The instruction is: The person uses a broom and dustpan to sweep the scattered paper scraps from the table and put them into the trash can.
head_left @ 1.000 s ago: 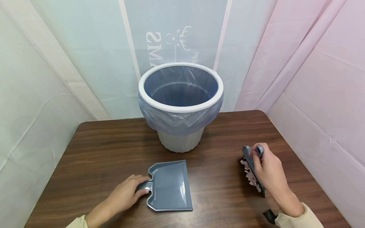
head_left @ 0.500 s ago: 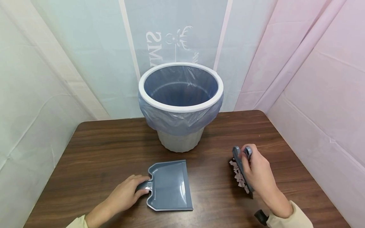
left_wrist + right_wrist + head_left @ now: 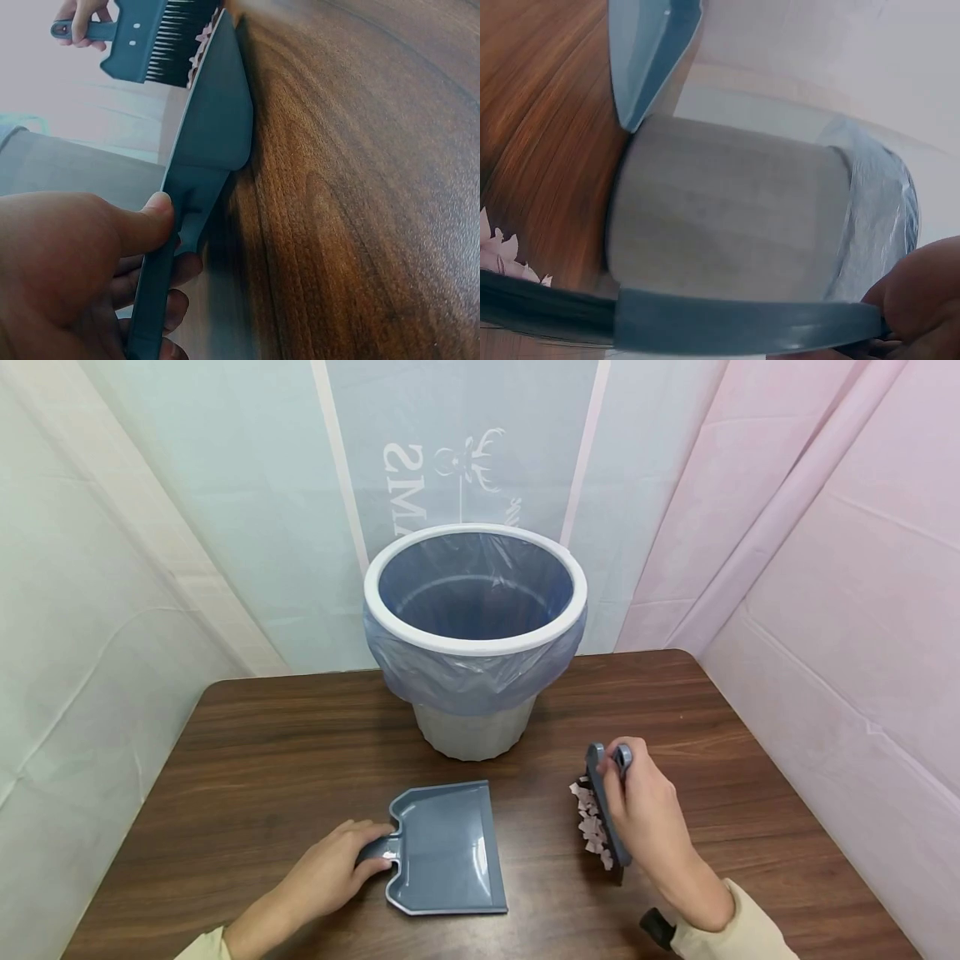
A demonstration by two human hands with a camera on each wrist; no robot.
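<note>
My left hand (image 3: 326, 868) grips the handle of a blue-grey dustpan (image 3: 447, 847), which lies flat on the table with its straight lip facing right. In the left wrist view the thumb (image 3: 154, 221) presses the top of that handle and the fingers curl beneath it. To the right, my right hand (image 3: 652, 810) holds a small hand brush (image 3: 609, 814) by its handle, bristles down on the table. Pale pink paper scraps (image 3: 591, 827) are bunched along the brush's left side, a short way from the dustpan's lip. The dustpan's tray holds no scraps.
A pale waste bin (image 3: 472, 731) with a white rim and a bluish plastic liner (image 3: 480, 681) stands behind the dustpan at the back of the wooden table (image 3: 285, 752). Light fabric walls (image 3: 847, 652) enclose the table at the back and both sides.
My right hand has swept the brush leftward across the table, and the paper scraps have moved with it toward the dustpan. The left hand and dustpan have stayed in place.
</note>
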